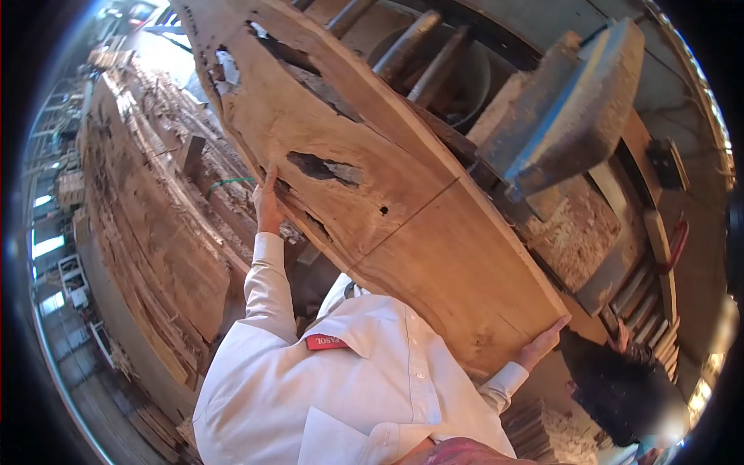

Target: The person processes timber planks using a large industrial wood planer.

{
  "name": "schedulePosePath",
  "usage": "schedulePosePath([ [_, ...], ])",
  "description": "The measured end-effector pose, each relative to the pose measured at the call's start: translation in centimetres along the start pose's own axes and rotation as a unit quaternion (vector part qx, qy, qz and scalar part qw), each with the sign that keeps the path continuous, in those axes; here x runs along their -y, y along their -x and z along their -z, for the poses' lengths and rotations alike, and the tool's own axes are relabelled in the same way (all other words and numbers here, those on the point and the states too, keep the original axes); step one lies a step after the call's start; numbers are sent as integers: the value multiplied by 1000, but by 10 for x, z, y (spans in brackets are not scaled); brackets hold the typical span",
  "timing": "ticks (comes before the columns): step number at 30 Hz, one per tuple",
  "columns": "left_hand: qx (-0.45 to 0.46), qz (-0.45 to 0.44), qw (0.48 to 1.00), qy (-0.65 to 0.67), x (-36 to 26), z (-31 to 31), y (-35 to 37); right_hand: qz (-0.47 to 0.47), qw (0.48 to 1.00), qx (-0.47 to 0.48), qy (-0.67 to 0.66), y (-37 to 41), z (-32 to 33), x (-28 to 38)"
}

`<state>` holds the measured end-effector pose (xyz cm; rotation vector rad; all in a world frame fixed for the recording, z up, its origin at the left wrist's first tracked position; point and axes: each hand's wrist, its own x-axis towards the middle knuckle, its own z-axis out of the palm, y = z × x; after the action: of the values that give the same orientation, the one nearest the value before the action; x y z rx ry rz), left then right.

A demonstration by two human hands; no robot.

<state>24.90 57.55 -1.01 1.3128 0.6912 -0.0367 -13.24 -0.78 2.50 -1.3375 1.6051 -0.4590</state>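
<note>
A long wooden slab (434,287) with natural edges fills the middle of the head view, tilted across my body. It has several dark hollows, a small round hole and a thin dark line running across its width. My left hand (268,205) is closed on the slab's left edge, with a finger lying along the top face. At the slab's near end, my right hand (542,346) grips the corner, fingertips at the far edge and part of the palm under the wood.
Beyond the slab stands a dusty machine part (581,108) with a blue stripe, beside metal rollers (407,45) and a sawdust heap (577,232). Large rough boards (147,209) lie at left. Another person (628,387) in dark clothes is at lower right, near slats (647,314).
</note>
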Motion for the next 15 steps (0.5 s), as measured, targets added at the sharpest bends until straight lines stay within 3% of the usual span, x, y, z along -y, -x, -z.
schedulePosePath([
  [2,-34,-18,997,-61,-6,3,2,-27,999,36,12,-11,-9,-23],
  [7,-34,-26,998,-42,-6,-6,10,-26,998,54,-5,-32,-19,-58],
  [10,-31,-25,999,-18,-4,-19,11,-23,998,41,47,-38,-19,-40],
  [13,-25,-39,999,-17,-3,-28,14,-21,997,69,-26,-67,-27,-38],
  [15,-11,-18,1000,-13,17,-9,-7,7,997,77,1,-88,-30,-46],
])
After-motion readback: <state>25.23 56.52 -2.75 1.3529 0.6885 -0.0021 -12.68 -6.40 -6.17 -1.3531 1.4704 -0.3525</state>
